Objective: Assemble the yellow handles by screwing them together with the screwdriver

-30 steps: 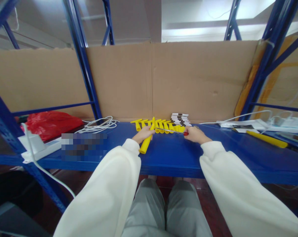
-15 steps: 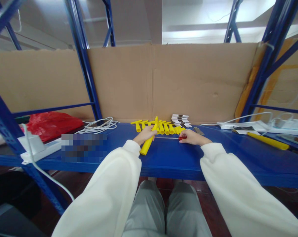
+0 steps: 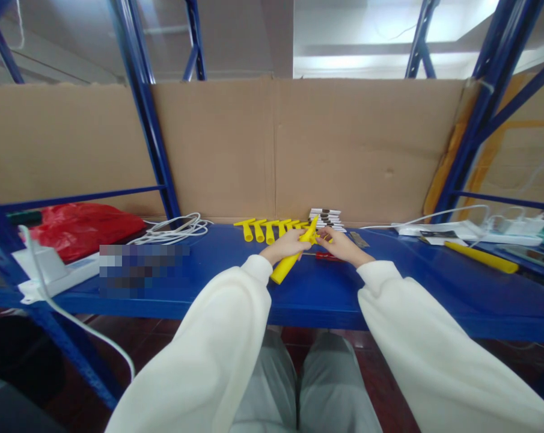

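Note:
My left hand is closed round a yellow T-shaped scraper, its round handle slanting down toward me and its head pointing up and away. My right hand is close to the scraper's head, fingertips bent together; whatever they pinch is too small to make out. Below the right hand, a screwdriver with a red handle lies on the blue shelf. Behind my hands stands a row of several similar yellow scrapers, partly hidden by the left hand.
A stack of small white packets sits by the cardboard wall, near a flat grey piece. To the left are coiled white cable, a red plastic bag and a power strip. A long yellow tool lies right.
My right hand has let go of the screwdriver, which now lies on the shelf, and has moved to the scraper's head. The left hand has shifted slightly right with the scraper.

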Available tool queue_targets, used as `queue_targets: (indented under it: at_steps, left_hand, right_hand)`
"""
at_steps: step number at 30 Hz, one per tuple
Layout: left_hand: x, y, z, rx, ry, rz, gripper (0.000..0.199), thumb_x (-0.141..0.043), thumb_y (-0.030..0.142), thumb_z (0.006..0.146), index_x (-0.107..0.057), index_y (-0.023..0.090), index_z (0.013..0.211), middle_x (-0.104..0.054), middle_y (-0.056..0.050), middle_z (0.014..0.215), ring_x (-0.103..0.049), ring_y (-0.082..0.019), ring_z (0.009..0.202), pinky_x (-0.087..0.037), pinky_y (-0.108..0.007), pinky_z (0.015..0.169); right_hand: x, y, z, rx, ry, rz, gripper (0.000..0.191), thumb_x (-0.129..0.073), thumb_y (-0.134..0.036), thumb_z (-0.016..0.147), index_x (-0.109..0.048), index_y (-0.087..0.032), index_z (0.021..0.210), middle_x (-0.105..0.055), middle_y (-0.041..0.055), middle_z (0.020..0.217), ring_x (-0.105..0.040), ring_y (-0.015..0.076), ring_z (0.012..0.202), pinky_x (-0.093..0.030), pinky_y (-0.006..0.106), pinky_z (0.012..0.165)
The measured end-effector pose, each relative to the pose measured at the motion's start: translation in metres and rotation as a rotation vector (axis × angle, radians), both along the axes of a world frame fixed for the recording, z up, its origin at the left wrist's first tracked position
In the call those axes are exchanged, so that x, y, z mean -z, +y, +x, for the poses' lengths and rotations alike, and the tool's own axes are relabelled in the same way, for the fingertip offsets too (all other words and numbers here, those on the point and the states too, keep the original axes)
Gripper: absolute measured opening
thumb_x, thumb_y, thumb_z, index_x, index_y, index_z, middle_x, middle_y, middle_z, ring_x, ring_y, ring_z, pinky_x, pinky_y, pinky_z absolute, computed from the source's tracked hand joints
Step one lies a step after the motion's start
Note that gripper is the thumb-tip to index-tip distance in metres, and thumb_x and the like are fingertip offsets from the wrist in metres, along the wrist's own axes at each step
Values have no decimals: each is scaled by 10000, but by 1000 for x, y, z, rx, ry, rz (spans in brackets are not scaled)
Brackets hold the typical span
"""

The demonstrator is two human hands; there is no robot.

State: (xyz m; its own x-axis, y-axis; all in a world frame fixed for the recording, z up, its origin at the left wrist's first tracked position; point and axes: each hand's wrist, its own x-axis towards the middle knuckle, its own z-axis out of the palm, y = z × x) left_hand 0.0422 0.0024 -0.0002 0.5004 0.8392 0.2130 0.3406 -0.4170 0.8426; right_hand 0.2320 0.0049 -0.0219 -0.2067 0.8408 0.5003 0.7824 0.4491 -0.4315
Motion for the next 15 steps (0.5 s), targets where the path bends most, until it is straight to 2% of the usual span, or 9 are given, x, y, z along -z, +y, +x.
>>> queue_targets:
  at_steps: [7,15]
  left_hand:
    - [3,-4,2,5,-11,-43,144,-555,33,730,-570,176,717,-482,62,443,-466,-99,376,-359,-203,417]
    - [3,-11,-2,-4,38,-40,145,-521,47,736,-531,182,683,-487,58,412,-486,-109,383,-377,-199,436]
  right_hand:
    - [2,5,-3,-20,32,36,118,-524,-190,909,-633,-159,942,-728,90,960,-670,183,872,-512,303,830]
    - [1,2,-7,-12,-35,66,105,-514,-163,882,-618,-171,883,-716,79,905,-651,187,810,-497,296,776]
